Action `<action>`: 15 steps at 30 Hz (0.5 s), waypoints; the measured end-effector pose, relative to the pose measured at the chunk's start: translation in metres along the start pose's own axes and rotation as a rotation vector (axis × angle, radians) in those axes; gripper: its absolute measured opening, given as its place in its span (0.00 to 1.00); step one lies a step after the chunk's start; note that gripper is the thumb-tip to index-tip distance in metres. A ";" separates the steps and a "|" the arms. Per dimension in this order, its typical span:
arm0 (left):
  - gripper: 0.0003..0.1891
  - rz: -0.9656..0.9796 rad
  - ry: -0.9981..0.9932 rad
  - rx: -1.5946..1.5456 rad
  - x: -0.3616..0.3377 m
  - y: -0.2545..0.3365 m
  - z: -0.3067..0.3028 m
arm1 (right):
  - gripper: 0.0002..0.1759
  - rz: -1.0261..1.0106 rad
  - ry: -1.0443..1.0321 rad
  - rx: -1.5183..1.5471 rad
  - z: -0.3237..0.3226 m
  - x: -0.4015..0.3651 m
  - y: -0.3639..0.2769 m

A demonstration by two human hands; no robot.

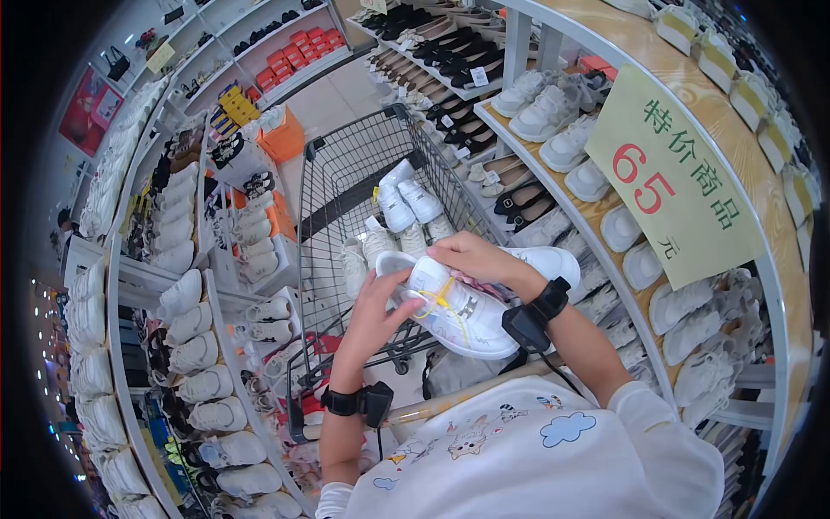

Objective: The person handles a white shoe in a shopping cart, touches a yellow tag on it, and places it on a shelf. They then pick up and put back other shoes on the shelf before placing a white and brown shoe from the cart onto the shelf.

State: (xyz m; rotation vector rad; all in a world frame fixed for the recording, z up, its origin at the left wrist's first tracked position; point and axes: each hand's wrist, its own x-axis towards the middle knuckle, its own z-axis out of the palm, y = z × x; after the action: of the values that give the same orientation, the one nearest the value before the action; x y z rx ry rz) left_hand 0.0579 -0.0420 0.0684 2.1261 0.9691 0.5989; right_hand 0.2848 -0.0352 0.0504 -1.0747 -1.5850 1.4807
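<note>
White sneaker: left hand and right hand both grasping it; hard tug on yellow tie could jerk it loose

Pale-yellow sign with green characters and red "65"; white shirt with blue cloud print; orange box.

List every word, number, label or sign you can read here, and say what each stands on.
"特价商品": pale yellow sign
"65": same sign
"元": same sign
Too small or blurred to read: small yellow sign, white tag among the black shoes, marks on the white shoe with the yellow tie.
</note>
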 end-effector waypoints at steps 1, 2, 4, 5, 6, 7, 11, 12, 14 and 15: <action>0.21 -0.008 0.031 -0.025 0.000 0.000 0.001 | 0.19 0.029 -0.009 0.040 0.000 0.001 0.000; 0.21 -0.008 0.036 -0.025 0.000 0.002 0.001 | 0.19 0.057 -0.018 0.081 0.000 0.002 0.000; 0.21 0.111 0.190 -0.134 0.001 0.009 -0.001 | 0.19 0.032 -0.007 0.049 0.000 0.004 0.005; 0.21 0.108 0.194 -0.133 0.002 0.011 -0.001 | 0.19 0.007 0.008 0.022 0.000 0.005 0.008; 0.21 0.222 0.226 -0.031 0.004 0.012 -0.001 | 0.19 0.006 0.003 0.022 0.000 0.005 0.008; 0.20 0.335 0.256 0.073 0.005 0.014 -0.001 | 0.19 0.052 -0.001 0.049 -0.001 0.005 0.008; 0.20 0.428 0.243 0.135 0.006 0.022 0.015 | 0.20 0.112 0.001 0.020 -0.002 0.004 0.005; 0.18 0.452 0.260 0.169 0.007 0.019 0.020 | 0.20 0.109 0.001 0.021 -0.003 0.004 0.004; 0.17 0.477 0.270 0.209 0.007 0.019 0.026 | 0.20 0.061 -0.012 -0.014 -0.003 0.003 0.003; 0.16 0.500 0.305 0.277 0.007 0.021 0.028 | 0.20 0.057 -0.008 -0.008 -0.004 0.003 0.003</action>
State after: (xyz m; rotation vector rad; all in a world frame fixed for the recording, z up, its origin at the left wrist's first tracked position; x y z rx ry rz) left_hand 0.0896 -0.0579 0.0674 2.6013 0.6997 1.1147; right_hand 0.2874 -0.0313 0.0474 -1.1289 -1.5789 1.5193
